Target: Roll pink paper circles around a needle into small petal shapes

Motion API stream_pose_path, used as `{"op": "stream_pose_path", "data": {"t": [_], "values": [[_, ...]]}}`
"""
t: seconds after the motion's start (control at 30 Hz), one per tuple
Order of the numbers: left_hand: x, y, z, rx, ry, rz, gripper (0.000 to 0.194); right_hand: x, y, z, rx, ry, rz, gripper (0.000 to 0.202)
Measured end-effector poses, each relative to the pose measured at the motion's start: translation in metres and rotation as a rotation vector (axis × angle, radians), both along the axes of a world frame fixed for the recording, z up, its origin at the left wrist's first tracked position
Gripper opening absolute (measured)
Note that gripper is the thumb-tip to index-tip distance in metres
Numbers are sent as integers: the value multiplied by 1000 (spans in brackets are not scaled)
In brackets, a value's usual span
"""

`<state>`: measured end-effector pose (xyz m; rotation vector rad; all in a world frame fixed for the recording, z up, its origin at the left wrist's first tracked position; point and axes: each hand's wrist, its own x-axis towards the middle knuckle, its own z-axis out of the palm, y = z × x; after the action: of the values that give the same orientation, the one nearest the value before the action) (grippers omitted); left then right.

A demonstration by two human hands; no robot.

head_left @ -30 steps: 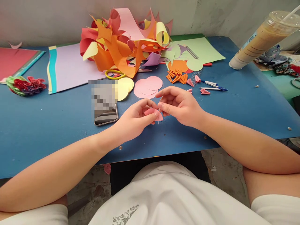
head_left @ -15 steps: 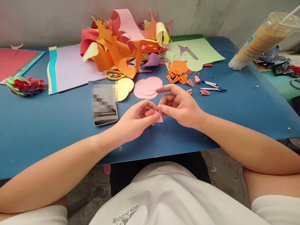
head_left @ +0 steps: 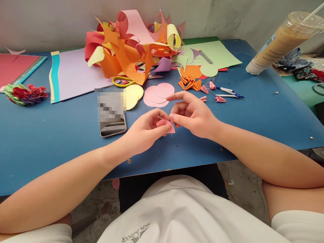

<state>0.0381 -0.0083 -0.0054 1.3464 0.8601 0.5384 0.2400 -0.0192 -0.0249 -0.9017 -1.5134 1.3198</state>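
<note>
The pink paper piece (head_left: pixel 162 123) is up off the desk (head_left: pixel 76 131), gripped at its right part between the closed thumb and fingers of the left hand (head_left: pixel 145 130). I judge it feather-light, springy but easily creased or torn, so I'd take hold lightly, close to the edge, and leave the free corner clear.

Across that corner runs a thin rod (head_left: pixel 171 131), which I can't confirm is touching the paper. The right hand (head_left: pixel 191 113) has it pinched between thumb and fingers, with the index finger stretched out ahead. The rod looks stiff and slick, likely to roll if pinched loosely.

Just beyond the 2 hands lie overlapping pink circles (head_left: pixel 159 96), with yellow circles (head_left: pixel 134 96) to their left. The phone (head_left: pixel 113 129), near the left hand, limits me on that side. Past the right hand sit small orange cones (head_left: pixel 189 84). Farther back, the tangled offcuts (head_left: pixel 134 57) half cover the scissors (head_left: pixel 123 82), and the drink cup (head_left: pixel 275 47) stands well apart at right.
</note>
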Motion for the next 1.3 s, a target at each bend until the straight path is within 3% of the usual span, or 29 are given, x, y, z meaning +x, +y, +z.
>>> {"op": "stream_pose_path", "data": {"t": [1.3], "values": [[-1,1,-4,0,-11,-24,15,0,2,-5,1,-24,-27,33]]}}
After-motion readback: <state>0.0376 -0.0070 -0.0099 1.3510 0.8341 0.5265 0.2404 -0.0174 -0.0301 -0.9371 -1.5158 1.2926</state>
